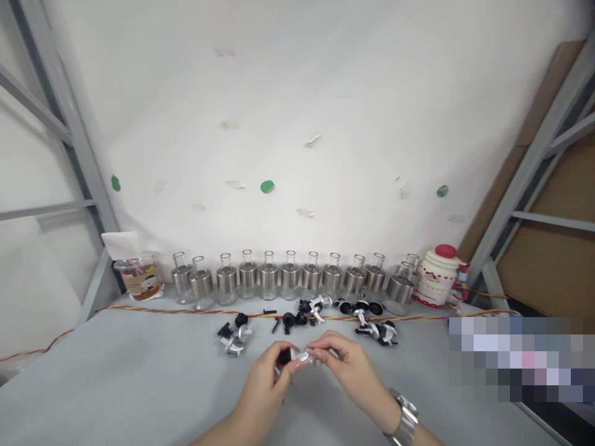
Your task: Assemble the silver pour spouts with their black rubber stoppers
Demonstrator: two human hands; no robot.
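Observation:
My left hand (273, 375) is closed around a small silver-and-black pourer spout (300, 357), its black end towards the left fingers. At the silver end, my right hand (335, 358) pinches with thumb and forefinger; the fingertips hide part of it. A silver watch circles the right wrist. Just beyond the hands lie more silver-and-black spouts (375, 332) and loose black parts (289, 320). A smaller group of spout pieces (232, 341) lies to the left of them.
Several glass bottles with metal sleeves (268, 277) stand in a row along the white wall. A plastic cup (141, 279) is at the left end, a white jar with a red lid (436, 277) at the right. A red-yellow wire (176, 311) crosses the grey table (139, 378).

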